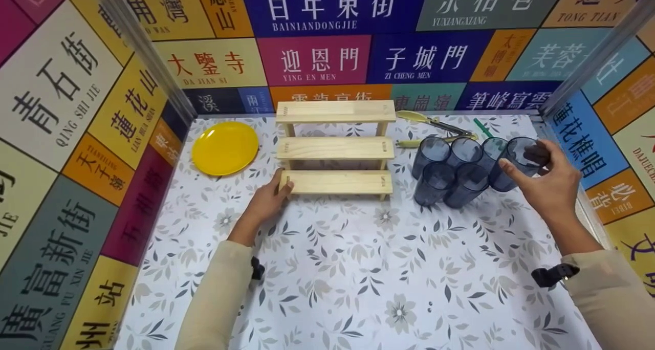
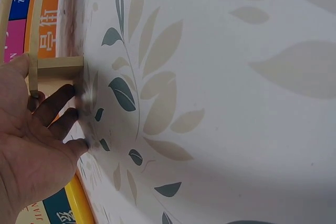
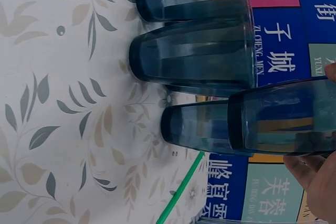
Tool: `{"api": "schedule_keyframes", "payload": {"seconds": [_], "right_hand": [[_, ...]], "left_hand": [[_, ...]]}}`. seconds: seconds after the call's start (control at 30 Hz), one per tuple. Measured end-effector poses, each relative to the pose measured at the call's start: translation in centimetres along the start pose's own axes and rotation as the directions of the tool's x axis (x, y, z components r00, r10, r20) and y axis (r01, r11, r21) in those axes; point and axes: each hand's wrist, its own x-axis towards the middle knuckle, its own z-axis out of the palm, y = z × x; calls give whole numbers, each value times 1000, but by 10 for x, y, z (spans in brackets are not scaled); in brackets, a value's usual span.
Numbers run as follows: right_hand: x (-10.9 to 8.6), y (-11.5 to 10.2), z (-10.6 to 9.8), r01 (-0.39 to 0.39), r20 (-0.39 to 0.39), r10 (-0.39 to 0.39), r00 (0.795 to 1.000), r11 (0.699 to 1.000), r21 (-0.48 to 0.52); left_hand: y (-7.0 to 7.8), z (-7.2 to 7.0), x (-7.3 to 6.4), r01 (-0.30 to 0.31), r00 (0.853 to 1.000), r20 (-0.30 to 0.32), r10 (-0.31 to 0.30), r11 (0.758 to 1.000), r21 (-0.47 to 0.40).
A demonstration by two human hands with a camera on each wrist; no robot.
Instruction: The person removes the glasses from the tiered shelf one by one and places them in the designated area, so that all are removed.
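Observation:
A three-step wooden stand [image 1: 335, 182] is near the back of the table. My left hand [image 1: 269, 197] grips the left end of its lowest step, thumb on top; in the left wrist view the fingers [image 2: 59, 124] bend around the board's end [image 2: 60, 64]. To the right, my right hand [image 1: 553, 178] holds a translucent dark blue tumbler [image 1: 522, 160] by its upper part, thumb on one side and fingers on the other. In the right wrist view this tumbler [image 3: 283, 119] is raised off the table. Several matching tumblers [image 1: 466, 183] stand upright close together beside it.
On the back left lies a yellow plate [image 1: 225, 148]. Behind the tumblers are tongs [image 1: 435, 122] with yellowish ends and a green straw [image 1: 482, 128]. Panels with street names [image 1: 327, 7] enclose the table at the back and sides. A leaf-patterned cloth [image 1: 348, 268] covers the tabletop.

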Motion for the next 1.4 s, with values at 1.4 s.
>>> {"api": "schedule_keyframes", "payload": {"seconds": [1.4], "right_hand": [[-9, 68, 26, -125, 303, 110, 947, 992, 30]], "left_hand": [[0, 1, 0, 10, 1000, -8, -10, 1000, 20]]}}
